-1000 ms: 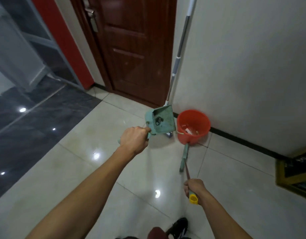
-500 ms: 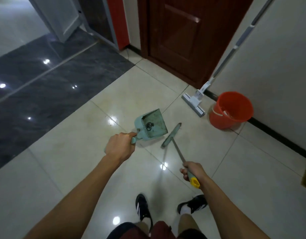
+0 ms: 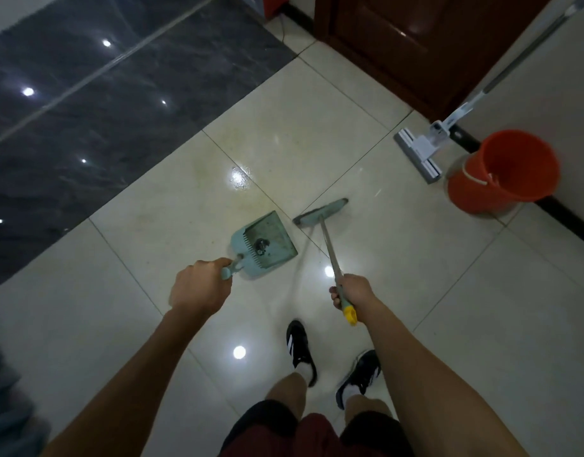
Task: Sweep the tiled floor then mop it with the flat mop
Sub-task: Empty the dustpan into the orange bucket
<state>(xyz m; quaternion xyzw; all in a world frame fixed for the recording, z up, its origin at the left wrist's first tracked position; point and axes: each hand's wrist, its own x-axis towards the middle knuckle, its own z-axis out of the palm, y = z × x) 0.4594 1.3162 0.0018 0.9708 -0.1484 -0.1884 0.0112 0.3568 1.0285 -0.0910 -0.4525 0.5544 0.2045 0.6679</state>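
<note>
My left hand [image 3: 201,286] grips the handle of a pale green dustpan [image 3: 264,247], held just above the cream tiled floor [image 3: 317,127] with a small dark clump of dirt inside. My right hand [image 3: 351,291] grips the yellow-tipped handle of a green broom [image 3: 320,211], whose head rests on the tiles just right of the dustpan. The flat mop [image 3: 419,153] leans against the wall at the upper right, its grey head on the floor.
An orange bucket [image 3: 504,171] stands by the wall beside the mop head. A dark wooden door [image 3: 415,44] is at the top. Dark marble flooring [image 3: 86,110] fills the upper left. My feet in black shoes [image 3: 300,351] stand below the hands.
The view has tilted down and I have stepped back from the wall. Dustpan and broom have come away from the bucket toward the middle tiles, the broom head now lying beside the dustpan.
</note>
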